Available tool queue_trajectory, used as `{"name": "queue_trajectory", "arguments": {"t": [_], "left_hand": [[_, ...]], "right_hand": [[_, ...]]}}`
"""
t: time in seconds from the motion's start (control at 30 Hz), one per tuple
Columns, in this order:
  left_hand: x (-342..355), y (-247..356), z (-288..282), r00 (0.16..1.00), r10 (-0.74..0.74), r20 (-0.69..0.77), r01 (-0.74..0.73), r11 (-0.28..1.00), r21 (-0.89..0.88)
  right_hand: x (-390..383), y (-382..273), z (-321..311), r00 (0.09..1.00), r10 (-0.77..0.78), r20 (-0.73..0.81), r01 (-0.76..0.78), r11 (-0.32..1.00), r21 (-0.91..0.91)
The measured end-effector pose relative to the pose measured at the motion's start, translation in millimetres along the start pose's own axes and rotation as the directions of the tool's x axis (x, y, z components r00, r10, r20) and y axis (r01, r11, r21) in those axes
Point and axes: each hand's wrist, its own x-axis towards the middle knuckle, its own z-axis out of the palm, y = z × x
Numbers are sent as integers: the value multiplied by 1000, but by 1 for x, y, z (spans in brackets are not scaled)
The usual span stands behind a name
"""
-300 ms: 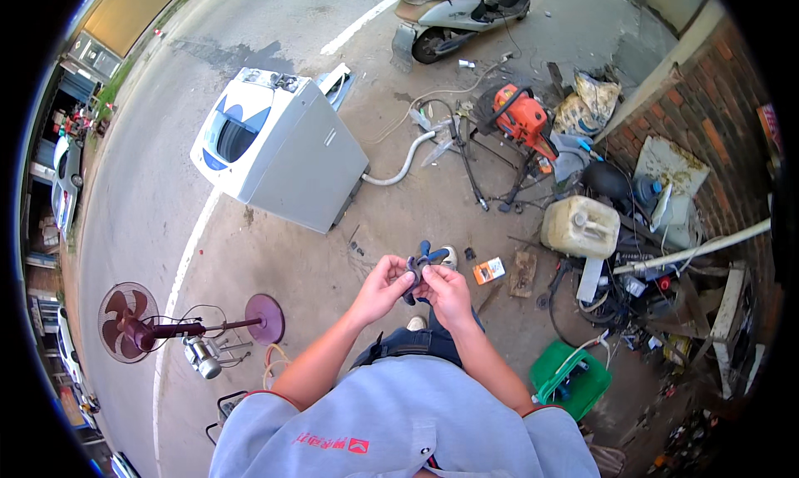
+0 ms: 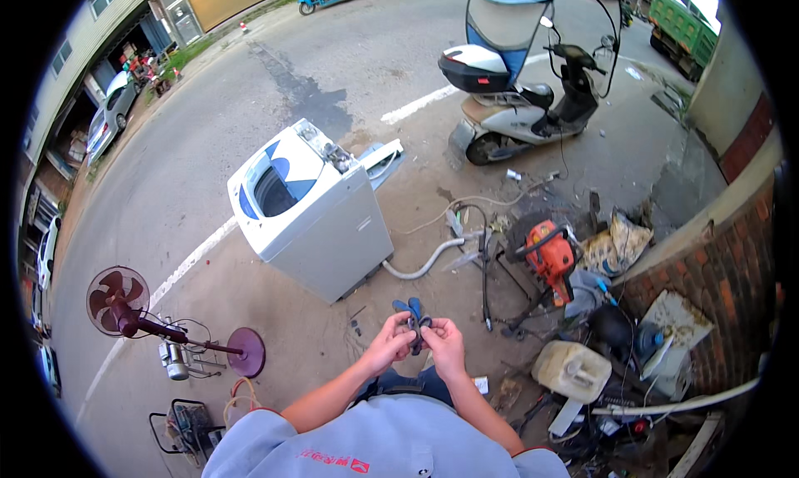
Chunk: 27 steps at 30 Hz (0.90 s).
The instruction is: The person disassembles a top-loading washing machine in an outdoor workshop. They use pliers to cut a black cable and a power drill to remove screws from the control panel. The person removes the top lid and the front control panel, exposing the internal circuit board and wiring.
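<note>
In front of my waist, my left hand (image 2: 391, 345) and my right hand (image 2: 444, 346) meet, fingers closed. Between them they pinch a small dark curved part (image 2: 417, 336). Two short blue handles (image 2: 407, 306), like those of pliers, stick out just beyond the fingertips; the tool's jaws are hidden, and which hand carries it I cannot tell. Ahead and to the left stands a white washing machine (image 2: 320, 220), its lid up and its rear top panel open, with a grey drain hose (image 2: 416, 272) running out at its right.
An orange chainsaw-like machine (image 2: 549, 257), a yellowish jerrycan (image 2: 573, 370) and piled scrap lie to the right by a brick wall (image 2: 707, 266). On the left are a maroon pedestal fan (image 2: 247, 352) and a small motor (image 2: 174, 361). A scooter (image 2: 533, 112) is parked beyond.
My view has tilted up, bringing the whole scooter and more road into sight. My hands still hold the dark part together; the blue handles now point more straight ahead.
</note>
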Motion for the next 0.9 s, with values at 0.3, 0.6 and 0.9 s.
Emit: {"name": "queue_trajectory", "arguments": {"t": [0.3,0.6,0.9], "left_hand": [[125,63,2,974,-7,-227,22,998,61],[298,94,-28,894,336,-295,-38,716,698],[435,145,-9,930,354,-103,-7,299,954]], "right_hand": [[151,-62,10,991,-79,107,95,984,-148],[303,-103,-1,874,-277,398,480,379,-791],[492,-142,-26,791,582,189,-486,786,-382]]}}
